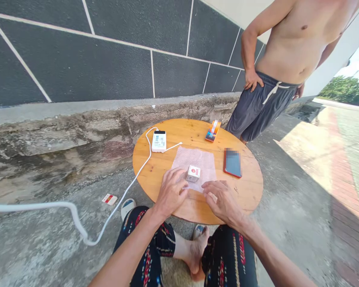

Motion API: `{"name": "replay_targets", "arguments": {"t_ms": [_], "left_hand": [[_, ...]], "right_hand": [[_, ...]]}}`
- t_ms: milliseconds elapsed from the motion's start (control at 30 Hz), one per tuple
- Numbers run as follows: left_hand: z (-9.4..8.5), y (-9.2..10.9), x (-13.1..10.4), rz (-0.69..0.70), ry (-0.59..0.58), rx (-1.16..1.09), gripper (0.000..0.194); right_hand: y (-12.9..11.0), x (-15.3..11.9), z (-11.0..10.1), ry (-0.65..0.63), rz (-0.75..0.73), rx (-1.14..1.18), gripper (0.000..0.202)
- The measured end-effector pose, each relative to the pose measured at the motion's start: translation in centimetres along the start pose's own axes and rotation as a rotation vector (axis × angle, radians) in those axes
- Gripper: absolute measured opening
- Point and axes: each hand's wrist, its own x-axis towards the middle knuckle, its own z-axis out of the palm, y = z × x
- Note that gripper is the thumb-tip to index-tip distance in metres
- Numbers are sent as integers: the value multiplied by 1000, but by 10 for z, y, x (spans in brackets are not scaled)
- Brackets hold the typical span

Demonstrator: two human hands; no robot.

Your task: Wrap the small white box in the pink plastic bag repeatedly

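Note:
A small white box with a red round mark (193, 173) stands on a thin pinkish-white sheet (208, 161), which lies flat on the round wooden table (248, 187). My left hand (172, 190) is just left of the box, palm down over the sheet's edge, fingers loosely bent and apart. To the box's lower right, my right hand (223, 200) rests over the sheet's near corner and the tabletop, its fingers also loosely bent. Neither hand grips the box. Parts of the sheet's near edge are hidden under my hands.
A white power bank or adapter (159, 141) with a white cable (145, 163) sits at the back left. At the back right is an orange tape dispenser (213, 130); a phone (232, 167) lies right. A shirtless person (275, 79) stands behind. A small card (109, 199) is on the ground.

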Motion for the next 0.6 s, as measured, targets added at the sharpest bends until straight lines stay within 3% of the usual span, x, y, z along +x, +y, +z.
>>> {"name": "replay_targets", "arguments": {"t_ms": [167, 233, 333, 433, 600], "left_hand": [[-7, 5, 0, -22, -9, -77, 12], [-11, 8, 0, -32, -21, -96, 11], [-13, 12, 3, -50, -36, -116, 9], [-11, 12, 4, -70, -32, -137, 8], [-4, 9, 6, -108, -13, -180, 9]], "right_hand": [[11, 24, -13, -29, 79, 158, 18], [19, 37, -12, -56, 46, 146, 30], [26, 52, -6, -196, 14, 90, 54], [23, 57, -1, -277, 31, 63, 45], [13, 57, -7, -267, 37, 79, 30]]}}
